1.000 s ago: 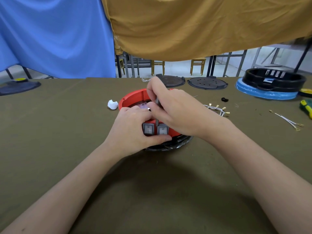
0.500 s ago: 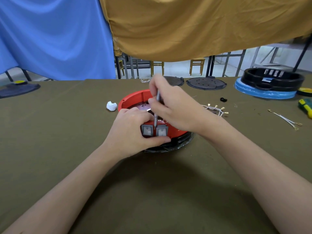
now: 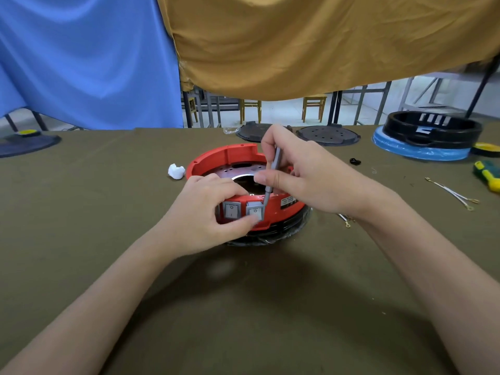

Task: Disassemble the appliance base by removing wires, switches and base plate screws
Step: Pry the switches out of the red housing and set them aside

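Olive surface: your left hand pinched the right switch, steadying it; right hand gripped the pry tool at its edge.

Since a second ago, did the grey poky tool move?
Yes. The grey tool moved right: its tip was on the left side of the right switch and is now at that switch's right edge.

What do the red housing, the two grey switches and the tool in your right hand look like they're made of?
Red housing: seems moulded plastic, smooth with a slight sheen and cast-in ribs. Grey switches: likely matte plastic rockers in square frames. Tool held by the right hand: slim grey shaft, probably metal, though the finish is dull.
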Tool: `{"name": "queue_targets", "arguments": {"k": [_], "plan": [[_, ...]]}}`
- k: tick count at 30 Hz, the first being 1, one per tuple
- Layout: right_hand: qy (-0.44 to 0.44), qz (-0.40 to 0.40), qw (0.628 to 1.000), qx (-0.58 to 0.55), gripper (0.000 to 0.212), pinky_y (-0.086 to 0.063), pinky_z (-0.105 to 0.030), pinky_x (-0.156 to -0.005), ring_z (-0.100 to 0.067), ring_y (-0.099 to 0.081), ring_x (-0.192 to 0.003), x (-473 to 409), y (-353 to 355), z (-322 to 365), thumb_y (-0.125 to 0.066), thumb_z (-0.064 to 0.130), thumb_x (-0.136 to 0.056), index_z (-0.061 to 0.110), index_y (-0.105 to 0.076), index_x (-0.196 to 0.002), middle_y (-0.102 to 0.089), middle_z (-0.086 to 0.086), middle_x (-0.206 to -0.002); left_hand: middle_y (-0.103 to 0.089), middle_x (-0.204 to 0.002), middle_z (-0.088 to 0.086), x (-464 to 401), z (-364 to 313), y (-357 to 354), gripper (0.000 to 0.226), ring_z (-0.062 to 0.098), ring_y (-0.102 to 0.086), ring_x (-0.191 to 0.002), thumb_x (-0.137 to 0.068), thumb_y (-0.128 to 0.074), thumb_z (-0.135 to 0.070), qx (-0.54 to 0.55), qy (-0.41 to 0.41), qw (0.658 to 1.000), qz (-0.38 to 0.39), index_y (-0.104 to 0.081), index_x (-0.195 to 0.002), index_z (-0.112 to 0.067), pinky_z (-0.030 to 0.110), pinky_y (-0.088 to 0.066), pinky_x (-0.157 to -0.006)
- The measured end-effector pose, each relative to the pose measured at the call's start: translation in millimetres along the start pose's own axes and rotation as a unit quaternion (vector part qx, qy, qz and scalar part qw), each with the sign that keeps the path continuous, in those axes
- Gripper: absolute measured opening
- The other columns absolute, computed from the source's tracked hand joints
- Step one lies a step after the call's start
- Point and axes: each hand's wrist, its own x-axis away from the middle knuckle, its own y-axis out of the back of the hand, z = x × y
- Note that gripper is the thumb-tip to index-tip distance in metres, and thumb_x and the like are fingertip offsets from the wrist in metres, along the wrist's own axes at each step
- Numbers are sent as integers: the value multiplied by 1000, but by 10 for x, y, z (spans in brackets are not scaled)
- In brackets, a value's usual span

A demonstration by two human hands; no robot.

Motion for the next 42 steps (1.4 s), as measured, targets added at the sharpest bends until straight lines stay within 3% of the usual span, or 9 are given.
{"name": "queue_targets", "arguments": {"k": [6, 12, 17, 19, 23, 28, 31, 36, 42], "plan": [[-9, -20, 999, -36, 24, -50, -36, -62, -24, -65, -71, -15, -45, -37, -63, 26, -98, 26, -39, -91, -61, -9, -73, -59, -100, -23, 15, 48, 74, 35, 1, -48, -99, -86, -49, -37, 16, -2, 998, 59, -64, -117, -29, 33, -33, -99], [-56, 8, 995, -87, 20, -55, -26, -61, -10, -64, -64, -78, -36, -86, -59, 27, -100, 24, -40, -93, -63, -1, -70, -54, -100, -31, 5, 35, 70, 31, -3, -47, -101, -87, -48, -37, 12, -1, 998, 66, -60, -116, -36, 30, -31, -99], [-64, 13, 994, -92, 21, -53, -24, -59, -14, -63, -64, -89, -23, -54, -59, 26, -100, 24, -39, -93, -60, -2, -72, -54, -98, -30, 11, 37, 62, 29, -4, -47, -99, -86, -49, -36, 11, 1, 998, 59, -60, -113, -37, 31, -32, -98], [-34, -2, 999, -40, 22, -52, -28, -58, -16, -64, -64, -39, -42, -31, -59, 27, -100, 25, -39, -92, -63, -4, -73, -54, -96, -30, 6, 30, 60, 26, -4, -47, -98, -86, -45, -42, 10, -1, 998, 57, -56, -110, -41, 30, -32, -97], [60, -16, 996, 70, 23, -41, -17, -54, -10, -52, -54, 6, -99, 28, -59, 30, -99, 28, -36, -95, -59, 15, -75, -52, -94, -32, -5, 19, 44, 46, -6, -46, -96, -80, -36, -51, 8, -6, 999, 42, -62, -113, -33, 28, -31, -94], [-3, -14, 1000, -16, 24, -50, -32, -57, -12, -60, -60, -37, -85, -30, -60, 27, -99, 27, -38, -91, -57, 4, -65, -51, -92, -33, 2, 26, 24, 44, -6, -47, -94, -78, -37, -49, -4, -7, 1000, 29, -63, -109, -31, 28, -29, -91], [-31, 0, 997, -64, 23, -46, -21, -55, -12, -61, -62, -64, -65, -91, -61, 28, -99, 27, -39, -90, -58, 6, -64, -51, -92, -33, -13, 20, 21, 47, -7, -46, -95, -78, -36, -49, -6, -6, 999, 30, -64, -109, -29, 28, -29, -91], [-71, 24, 987, -140, 20, -46, -17, -58, -7, -56, -60, -98, -53, -160, -57, 25, -101, 20, -39, -93, -56, 8, -60, -53, -90, -30, -3, 13, 29, 32, 1, -48, -94, -82, -44, -40, -7, 5, 999, 40, -63, -108, -32, 31, -30, -94], [-21, -4, 999, -45, 24, -46, -21, -54, -7, -57, -57, -38, -54, -85, -61, 29, -99, 29, -38, -89, -58, 4, -65, -52, -89, -31, -2, 19, 30, 37, -5, -47, -94, -80, -40, -46, -4, -3, 999, 35, -62, -107, -34, 29, -31, -93]]}}
